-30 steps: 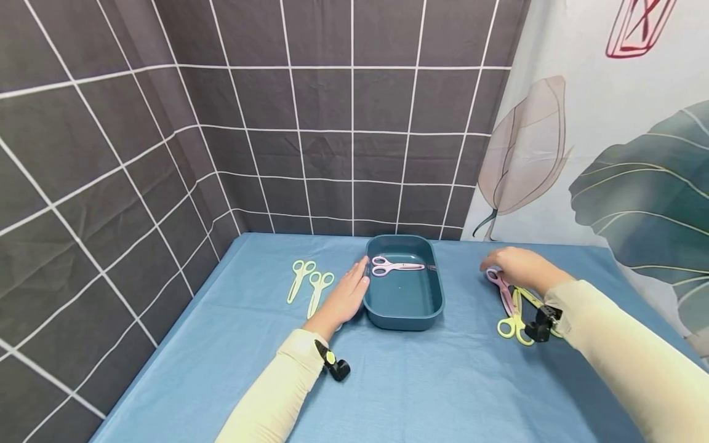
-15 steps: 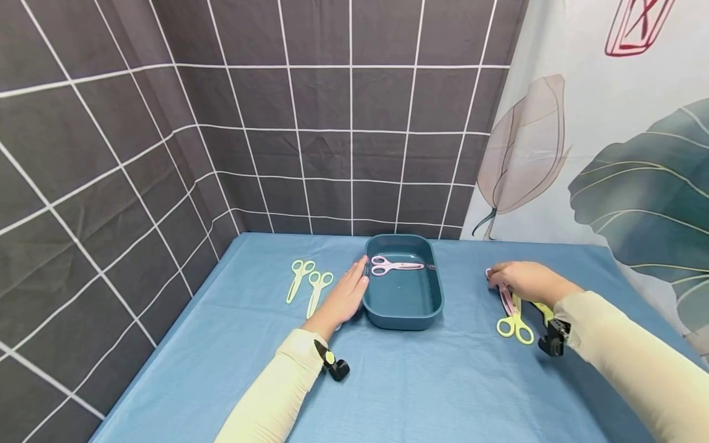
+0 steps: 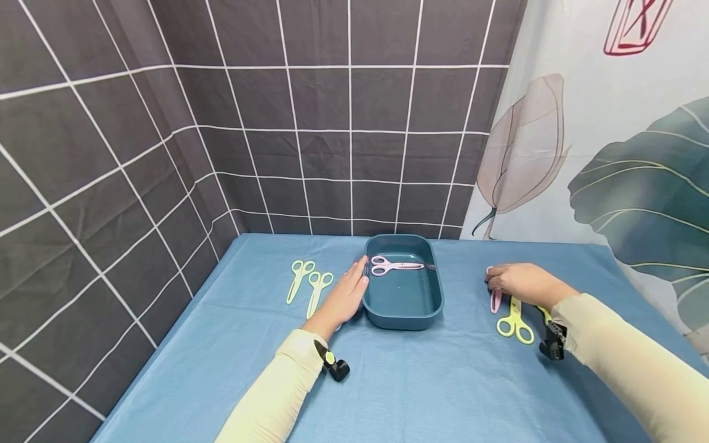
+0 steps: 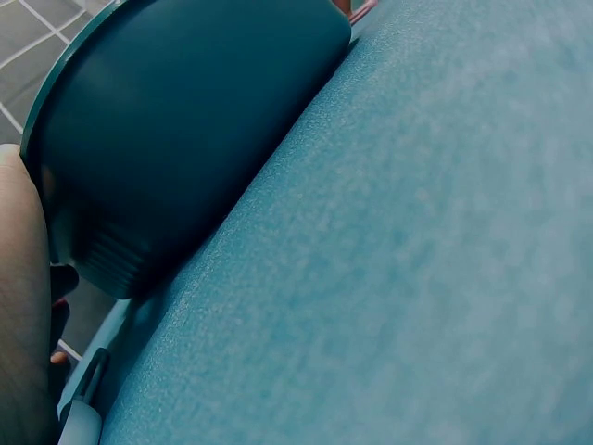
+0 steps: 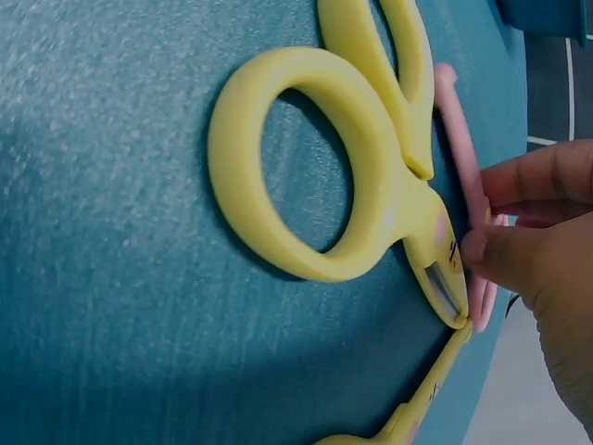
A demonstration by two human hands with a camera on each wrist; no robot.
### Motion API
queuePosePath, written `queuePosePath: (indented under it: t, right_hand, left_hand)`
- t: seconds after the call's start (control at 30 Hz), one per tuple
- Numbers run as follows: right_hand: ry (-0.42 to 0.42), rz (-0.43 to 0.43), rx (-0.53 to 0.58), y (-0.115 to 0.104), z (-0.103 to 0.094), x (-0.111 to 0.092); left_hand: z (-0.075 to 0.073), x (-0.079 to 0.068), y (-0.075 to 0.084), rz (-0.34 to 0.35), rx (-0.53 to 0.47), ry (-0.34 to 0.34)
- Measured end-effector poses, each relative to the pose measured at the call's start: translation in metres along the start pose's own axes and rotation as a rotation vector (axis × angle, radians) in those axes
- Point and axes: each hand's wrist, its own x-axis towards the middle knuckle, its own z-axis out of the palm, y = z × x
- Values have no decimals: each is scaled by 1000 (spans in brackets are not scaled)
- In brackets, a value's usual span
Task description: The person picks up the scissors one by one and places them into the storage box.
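Note:
My left hand (image 3: 344,295) lies with straight fingers against the left wall of a dark teal box (image 3: 403,322). Inside the box rests a pair of pink-and-white scissors (image 3: 401,266). Over at the right, my right hand (image 3: 526,282) pinches pink scissors (image 5: 460,139) between thumb and fingers; the hand covers part of them. Yellow scissors (image 3: 515,323) lie just beside them on the cloth, handles toward me. Another yellow pair (image 5: 426,385) is partly hidden under the right wrist. Two pale green scissors (image 3: 298,283) lie left of my left hand, the nearer one partly behind it.
A blue cloth (image 3: 432,387) covers the table. Dark tiled-pattern walls (image 3: 321,154) stand behind and at the left, and a white leaf-print hanging (image 3: 532,203) at the back right. In the left wrist view, a pale handle-like part (image 4: 82,422) shows beside the hand.
My right hand has closed its fingers on the pink scissors and turned them, so their tip now points more toward me, apart from the yellow pair. The left hand stays at the box.

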Motion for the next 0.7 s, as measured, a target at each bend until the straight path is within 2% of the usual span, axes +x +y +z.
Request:
queuePosePath:
  t: [0.13, 0.43, 0.7]
  right_hand:
    - [18, -23, -4, 2, 3, 0]
    - [-18, 57, -19, 1, 9, -2]
    - [18, 68, -56, 3, 10, 2]
  left_hand:
    - [0, 0, 0, -6, 3, -2]
    - [1, 2, -3, -19, 13, -2]
    - [1, 1, -3, 6, 7, 14]
